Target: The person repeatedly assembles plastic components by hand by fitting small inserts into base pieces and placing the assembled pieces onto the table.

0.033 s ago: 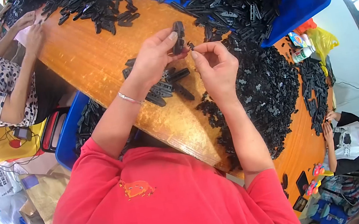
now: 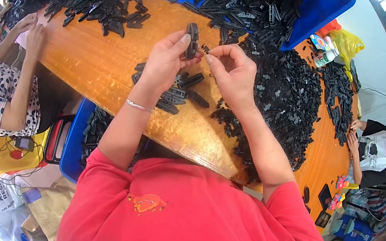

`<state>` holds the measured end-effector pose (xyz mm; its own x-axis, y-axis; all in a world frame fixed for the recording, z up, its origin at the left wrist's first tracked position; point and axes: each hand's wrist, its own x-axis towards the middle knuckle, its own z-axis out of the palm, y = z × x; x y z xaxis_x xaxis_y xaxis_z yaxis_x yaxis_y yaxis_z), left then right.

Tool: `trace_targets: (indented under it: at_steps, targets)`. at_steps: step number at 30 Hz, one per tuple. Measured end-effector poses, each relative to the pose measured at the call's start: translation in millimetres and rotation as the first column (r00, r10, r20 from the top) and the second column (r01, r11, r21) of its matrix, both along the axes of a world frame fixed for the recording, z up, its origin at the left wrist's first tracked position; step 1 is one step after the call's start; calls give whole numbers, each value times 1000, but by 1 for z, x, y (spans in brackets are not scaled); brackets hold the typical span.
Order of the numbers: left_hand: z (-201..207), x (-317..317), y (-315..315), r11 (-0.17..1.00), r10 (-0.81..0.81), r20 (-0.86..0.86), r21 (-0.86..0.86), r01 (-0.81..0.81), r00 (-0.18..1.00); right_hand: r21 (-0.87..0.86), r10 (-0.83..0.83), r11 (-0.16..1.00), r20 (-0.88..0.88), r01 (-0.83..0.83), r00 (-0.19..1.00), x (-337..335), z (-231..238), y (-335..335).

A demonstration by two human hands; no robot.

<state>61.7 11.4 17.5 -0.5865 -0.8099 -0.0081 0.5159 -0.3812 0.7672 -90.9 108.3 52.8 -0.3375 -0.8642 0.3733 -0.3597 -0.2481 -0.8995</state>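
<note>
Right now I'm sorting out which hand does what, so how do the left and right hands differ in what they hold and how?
The left hand wraps a long black plastic piece, held upright; the right hand pinches only a tiny black part between its fingertips. The left wrist wears a thin silver bangle; the right wrist is bare. Both hover above the orange table, fingertips nearly meeting.
</note>
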Motion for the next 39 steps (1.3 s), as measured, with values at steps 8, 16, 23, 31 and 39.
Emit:
trace_targets:
  at_steps: [8, 16, 23, 31, 39]
  targets:
    - [0, 5, 0, 992, -99, 88, -64, 105, 991, -118, 120, 981, -259, -155, 958, -9, 10, -4]
    - [1, 3, -1, 993, -59, 308, -76, 86, 949, -170, 164, 931, -600, -324, 783, -24, 13, -13]
    - [-8, 8, -3, 983, -76, 368, -128, 132, 926, -116, 204, 934, -604, -339, 770, -30, 2, -12]
    - [-20, 14, 13, 934, 36, 300, -351, 74, 953, 380, 216, 916, -199, -128, 956, -24, -25, -14]
    - [-31, 38, 22, 874, 154, 565, -460, 155, 811, 418, 150, 898, -1, -136, 989, 6, -74, -3]
